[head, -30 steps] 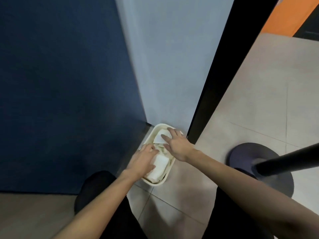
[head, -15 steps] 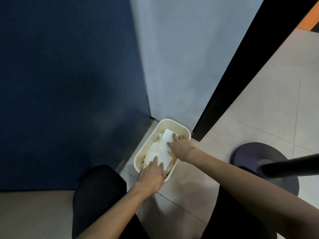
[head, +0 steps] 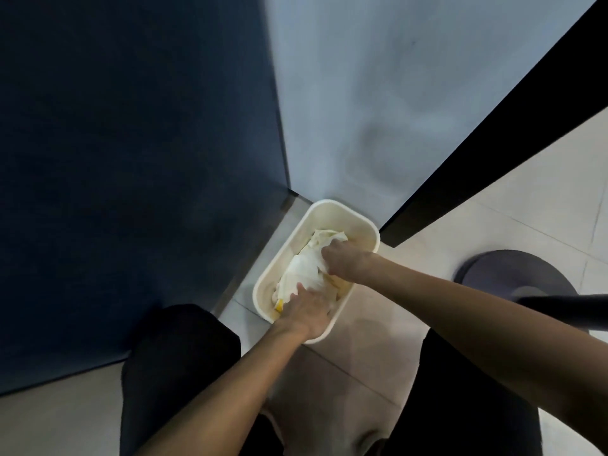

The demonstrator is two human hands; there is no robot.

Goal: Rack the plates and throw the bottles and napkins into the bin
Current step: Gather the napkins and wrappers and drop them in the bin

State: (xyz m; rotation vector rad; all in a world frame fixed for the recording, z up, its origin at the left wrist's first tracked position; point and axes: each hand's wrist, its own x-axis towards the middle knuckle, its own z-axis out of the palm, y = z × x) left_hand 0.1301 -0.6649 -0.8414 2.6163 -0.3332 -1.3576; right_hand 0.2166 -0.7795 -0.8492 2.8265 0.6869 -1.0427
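Fingers, left: fingers (head: 301, 290) of the left hand (head: 311, 312) are lying fairly straight and spread on top of the napkins (head: 301, 273), pressing down rather than gripping. The blur is hiding the finer detail.
Fingers, right: fingers (head: 326, 252) of the right hand (head: 345, 263) are curling down into the paper and seem to be bunching a fold of it. Their tips are hiding in the wad.
Napkins: sitting as one crumpled white heap inside the bin (head: 329, 204) and touching both hands, with a yellow scrap (head: 279, 304) showing at the near end.
Bin: standing on the floor tiles (head: 378, 324) in the corner where the blue wall (head: 131, 159) is meeting the pale wall (head: 378, 93). Its long axis is running away from the person toward that corner.
Key relation: the heap is lying directly under the fingers and stretching along the bin's long axis. The left hand is covering the near end, and the right hand is reaching in over the right-hand rim, farther along.
Step, as judged: the napkins are being packed down. No bottles or plates are showing.
Next move, as judged: both hands are needing to let go and lift straight up, so that no paper is trailing over the rim.
Surroundings: a round base (head: 513, 278) and a dark pole (head: 559, 311) are standing to the right, apart from the bin.
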